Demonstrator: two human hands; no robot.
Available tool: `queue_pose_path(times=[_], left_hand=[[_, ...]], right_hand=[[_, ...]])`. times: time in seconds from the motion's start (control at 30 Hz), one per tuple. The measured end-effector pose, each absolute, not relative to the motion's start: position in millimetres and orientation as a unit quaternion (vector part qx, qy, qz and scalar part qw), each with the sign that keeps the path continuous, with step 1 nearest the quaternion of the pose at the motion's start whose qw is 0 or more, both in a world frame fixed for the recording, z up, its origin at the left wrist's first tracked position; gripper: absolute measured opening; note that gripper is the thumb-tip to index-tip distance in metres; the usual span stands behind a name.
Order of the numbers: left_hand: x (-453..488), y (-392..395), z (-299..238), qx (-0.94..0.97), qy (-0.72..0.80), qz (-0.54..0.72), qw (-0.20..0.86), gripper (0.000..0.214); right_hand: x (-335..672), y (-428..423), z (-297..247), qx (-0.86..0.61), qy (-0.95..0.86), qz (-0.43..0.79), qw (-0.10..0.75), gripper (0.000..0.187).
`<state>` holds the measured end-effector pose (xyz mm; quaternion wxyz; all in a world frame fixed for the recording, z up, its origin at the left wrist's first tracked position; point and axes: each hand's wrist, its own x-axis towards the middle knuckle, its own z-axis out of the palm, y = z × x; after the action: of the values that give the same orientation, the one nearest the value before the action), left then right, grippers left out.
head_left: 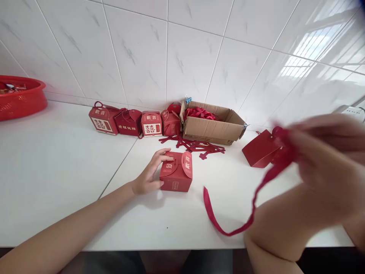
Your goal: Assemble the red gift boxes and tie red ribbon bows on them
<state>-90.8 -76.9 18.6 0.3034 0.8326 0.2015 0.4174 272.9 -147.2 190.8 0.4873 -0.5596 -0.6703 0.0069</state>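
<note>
My left hand rests against the left side of a small red gift box on the white table, fingers curled over its top edge. My right hand is raised close to the camera and blurred by motion. It pinches one end of a long red ribbon, which hangs down and curls onto the table.
A row of red gift boxes stands along the tiled wall. Beside them sits an open cardboard box of red ribbons, with red paper cutouts in front. A flat red box lies right. A red basket sits far left.
</note>
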Motion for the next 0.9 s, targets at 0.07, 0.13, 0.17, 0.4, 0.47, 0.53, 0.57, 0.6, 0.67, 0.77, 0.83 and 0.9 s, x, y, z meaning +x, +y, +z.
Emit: queue_pose_path(times=[0.07, 0.13, 0.17, 0.4, 0.47, 0.53, 0.57, 0.6, 0.67, 0.77, 0.83, 0.9], left_hand=[[-92.0, -76.8, 21.2, 0.815, 0.203, 0.425, 0.336, 0.061], [-92.6, -77.4, 23.2, 0.795, 0.211, 0.436, 0.365, 0.062], [-92.8, -77.7, 23.7, 0.785, 0.215, 0.443, 0.376, 0.063], [-92.0, -79.7, 20.6, 0.753, 0.219, 0.464, 0.412, 0.072], [-91.5, -79.8, 19.8, 0.750, 0.220, 0.466, 0.414, 0.072], [-91.1, -79.6, 19.2, 0.748, 0.222, 0.466, 0.417, 0.072], [-91.1, -79.3, 18.9, 0.748, 0.223, 0.467, 0.417, 0.072], [-91.1, -79.0, 18.7, 0.748, 0.222, 0.467, 0.416, 0.072], [-91.0, -78.5, 18.4, 0.749, 0.220, 0.468, 0.414, 0.073], [-90.9, -78.6, 18.4, 0.749, 0.216, 0.470, 0.414, 0.072], [-90.7, -78.9, 18.5, 0.748, 0.215, 0.471, 0.416, 0.072], [-90.4, -79.2, 18.6, 0.747, 0.216, 0.471, 0.416, 0.073]], right_hand=[[238.0, -137.4, 191.8, -0.490, -0.737, 0.186, 0.428, 0.015], [208.7, -113.8, 186.4, -0.422, -0.793, 0.337, 0.282, 0.014], [198.0, -99.9, 181.2, -0.409, -0.796, 0.384, 0.226, 0.013], [182.1, -55.2, 150.7, -0.387, -0.722, 0.523, 0.237, 0.011], [183.2, -58.4, 152.2, -0.369, -0.706, 0.544, 0.264, 0.012], [182.9, -60.9, 154.1, -0.357, -0.705, 0.555, 0.261, 0.013], [182.2, -61.3, 154.4, -0.357, -0.706, 0.555, 0.256, 0.013], [181.3, -60.9, 154.0, -0.361, -0.706, 0.555, 0.251, 0.013], [179.4, -58.8, 151.7, -0.372, -0.700, 0.555, 0.253, 0.011], [177.2, -54.9, 146.6, -0.382, -0.672, 0.570, 0.279, 0.010], [176.1, -53.2, 143.4, -0.389, -0.664, 0.571, 0.286, 0.007], [175.0, -52.5, 141.1, -0.405, -0.673, 0.551, 0.279, 0.004]])
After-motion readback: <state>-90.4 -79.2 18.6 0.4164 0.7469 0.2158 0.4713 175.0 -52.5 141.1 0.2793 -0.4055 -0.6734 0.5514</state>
